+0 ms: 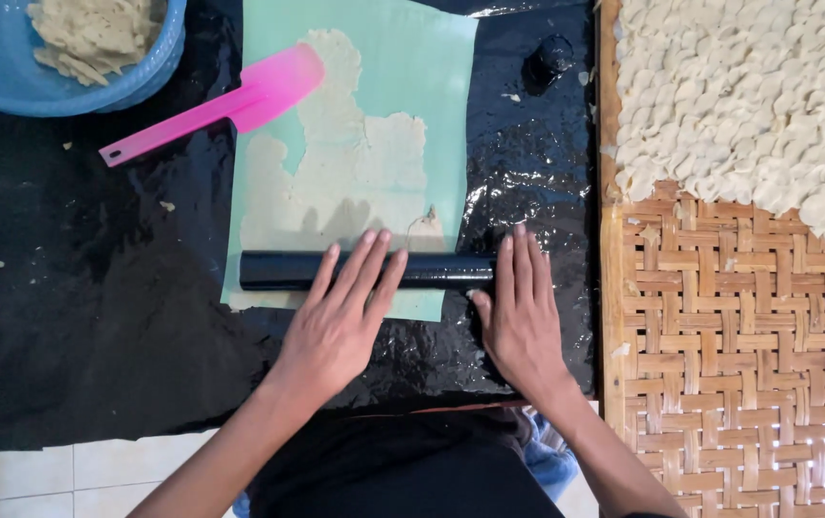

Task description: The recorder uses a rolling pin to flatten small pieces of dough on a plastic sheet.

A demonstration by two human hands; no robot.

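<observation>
At six o'clock: left hand point(336, 321) and right hand point(520, 312) lay flat, fingers open, gripping nothing, pressing roller point(365, 270) | dough point(355, 182) spread thin on green sheet point(436, 58) | pink spatula point(225, 101) parked at eleven o'clock.

— What is the roller point(365, 270) made of?
— It looks like smooth black plastic with a dull shine. It lies on a matt pale green sheet point(432, 86), under pale, grainy dough point(355, 173).
— And the dark cover point(96, 317) beneath?
— Glossy black plastic film, crinkled and wet-looking on the right.
— The spatula point(221, 101)?
— Pink, smooth, slightly see-through plastic or silicone.
— On the far left?
— A shiny blue plastic bowl point(10, 77).
— On the right?
— A rough woven bamboo tray point(739, 364) carrying matt, floury dough pieces point(748, 96).
</observation>
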